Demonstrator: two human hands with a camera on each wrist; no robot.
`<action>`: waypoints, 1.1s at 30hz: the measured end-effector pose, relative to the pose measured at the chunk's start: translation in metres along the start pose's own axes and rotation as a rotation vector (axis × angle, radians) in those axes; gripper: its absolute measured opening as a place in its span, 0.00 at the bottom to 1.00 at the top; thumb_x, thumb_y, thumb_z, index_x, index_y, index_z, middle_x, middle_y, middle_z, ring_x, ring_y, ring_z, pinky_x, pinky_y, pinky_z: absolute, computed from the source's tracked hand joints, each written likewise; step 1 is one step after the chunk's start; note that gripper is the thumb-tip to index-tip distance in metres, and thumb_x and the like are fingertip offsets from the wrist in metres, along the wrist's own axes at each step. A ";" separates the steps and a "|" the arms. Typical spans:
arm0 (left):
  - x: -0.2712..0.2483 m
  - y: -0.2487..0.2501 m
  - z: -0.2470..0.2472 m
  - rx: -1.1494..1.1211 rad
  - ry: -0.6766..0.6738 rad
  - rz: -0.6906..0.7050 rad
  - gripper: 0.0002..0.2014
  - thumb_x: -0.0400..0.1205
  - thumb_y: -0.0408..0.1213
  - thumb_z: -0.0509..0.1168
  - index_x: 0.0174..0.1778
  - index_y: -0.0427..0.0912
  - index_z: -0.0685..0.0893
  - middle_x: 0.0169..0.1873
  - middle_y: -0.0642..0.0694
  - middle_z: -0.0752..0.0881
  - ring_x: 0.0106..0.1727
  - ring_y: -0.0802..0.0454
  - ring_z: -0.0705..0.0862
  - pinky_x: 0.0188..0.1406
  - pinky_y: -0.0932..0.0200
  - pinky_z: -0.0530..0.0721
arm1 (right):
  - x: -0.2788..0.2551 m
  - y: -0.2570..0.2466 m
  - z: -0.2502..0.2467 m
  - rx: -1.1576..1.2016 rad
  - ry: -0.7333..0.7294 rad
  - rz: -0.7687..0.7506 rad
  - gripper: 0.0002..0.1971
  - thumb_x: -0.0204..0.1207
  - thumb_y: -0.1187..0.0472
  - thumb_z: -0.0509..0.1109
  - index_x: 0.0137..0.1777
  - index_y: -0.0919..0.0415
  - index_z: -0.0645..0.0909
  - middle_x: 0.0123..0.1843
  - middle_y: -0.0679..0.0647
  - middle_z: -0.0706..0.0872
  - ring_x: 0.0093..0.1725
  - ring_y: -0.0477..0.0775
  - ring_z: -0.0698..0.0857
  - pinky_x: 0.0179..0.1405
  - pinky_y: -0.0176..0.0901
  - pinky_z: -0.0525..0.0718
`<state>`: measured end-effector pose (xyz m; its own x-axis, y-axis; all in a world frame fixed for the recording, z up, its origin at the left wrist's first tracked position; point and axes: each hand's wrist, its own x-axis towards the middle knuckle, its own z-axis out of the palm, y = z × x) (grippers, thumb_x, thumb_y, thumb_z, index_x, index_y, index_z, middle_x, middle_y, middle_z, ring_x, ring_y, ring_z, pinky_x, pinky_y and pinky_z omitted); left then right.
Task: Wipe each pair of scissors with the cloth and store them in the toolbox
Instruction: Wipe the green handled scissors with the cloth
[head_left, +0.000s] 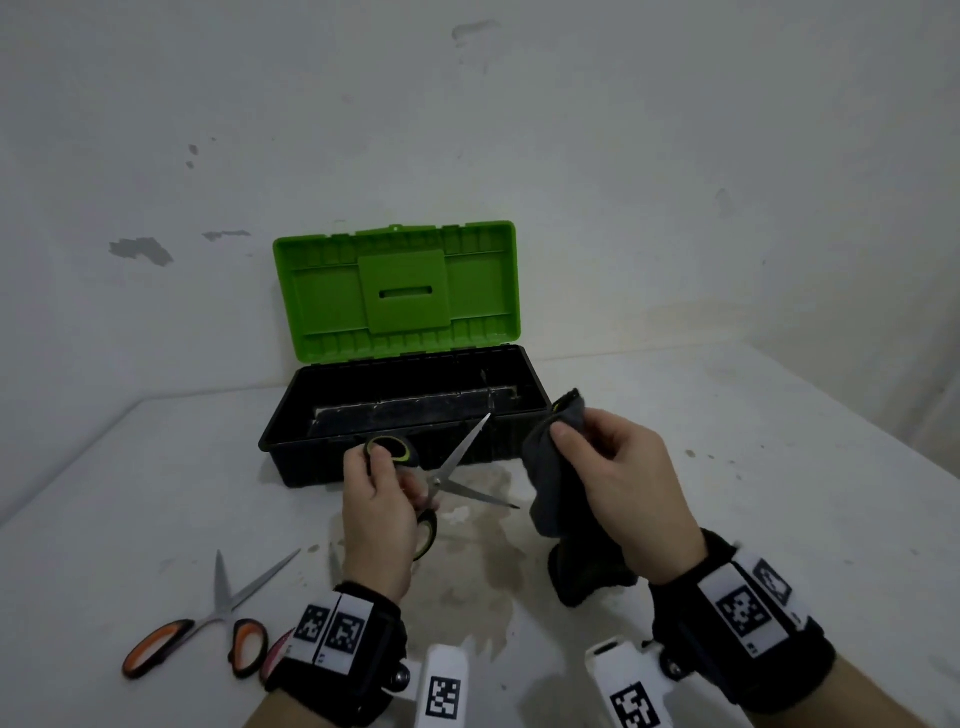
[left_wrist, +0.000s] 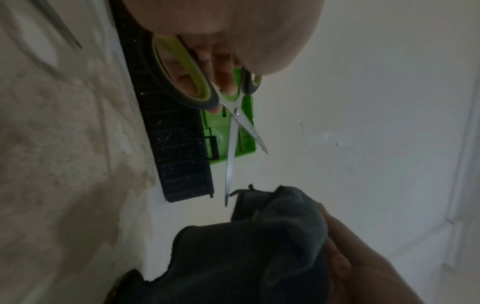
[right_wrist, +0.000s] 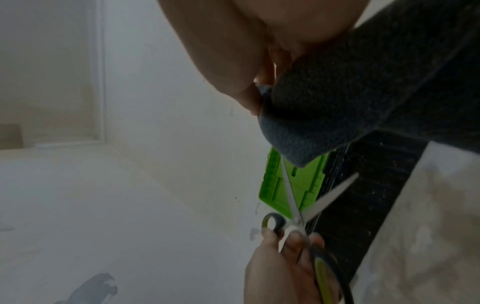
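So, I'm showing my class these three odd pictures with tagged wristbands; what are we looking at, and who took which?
No robot: a person wears three cameras. The head view looks down at both hands; each wrist view looks along one hand. The left hand grips open green-handled scissors; the right hand holds a dark grey cloth. On the white table stand an open toolbox with a green lid and orange-handled scissors, blades apart.

You hold the green-handled scissors (head_left: 447, 483) with blades spread, before the open toolbox (head_left: 405, 410) at the table's back edge. The dark grey cloth (head_left: 556, 483) hangs alongside; orange-handled scissors (head_left: 208, 623) lie open near the front-left edge.
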<state>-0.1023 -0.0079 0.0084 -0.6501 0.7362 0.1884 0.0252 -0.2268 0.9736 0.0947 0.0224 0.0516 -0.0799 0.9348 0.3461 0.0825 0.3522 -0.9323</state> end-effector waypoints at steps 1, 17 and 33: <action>-0.002 0.000 0.001 -0.015 -0.004 0.003 0.13 0.93 0.42 0.50 0.45 0.43 0.72 0.22 0.52 0.75 0.24 0.57 0.74 0.31 0.55 0.79 | -0.002 0.002 0.004 0.006 -0.018 0.018 0.06 0.80 0.58 0.71 0.46 0.58 0.88 0.41 0.56 0.92 0.45 0.60 0.91 0.48 0.60 0.88; -0.022 0.001 0.020 0.069 -0.114 0.072 0.13 0.92 0.44 0.49 0.46 0.43 0.73 0.27 0.48 0.72 0.24 0.58 0.73 0.27 0.57 0.77 | -0.008 0.002 0.021 0.127 -0.279 0.248 0.04 0.74 0.65 0.78 0.47 0.62 0.91 0.39 0.56 0.93 0.38 0.49 0.91 0.37 0.37 0.87; -0.029 0.000 0.015 0.271 -0.102 0.084 0.13 0.91 0.44 0.50 0.48 0.44 0.75 0.31 0.43 0.86 0.30 0.57 0.84 0.33 0.56 0.83 | -0.007 0.018 0.026 0.188 -0.222 0.342 0.06 0.74 0.60 0.78 0.46 0.63 0.90 0.41 0.59 0.93 0.39 0.51 0.90 0.39 0.43 0.86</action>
<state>-0.0720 -0.0191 0.0051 -0.5576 0.7856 0.2682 0.2865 -0.1211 0.9504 0.0714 0.0212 0.0294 -0.2927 0.9562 0.0030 -0.0391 -0.0088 -0.9992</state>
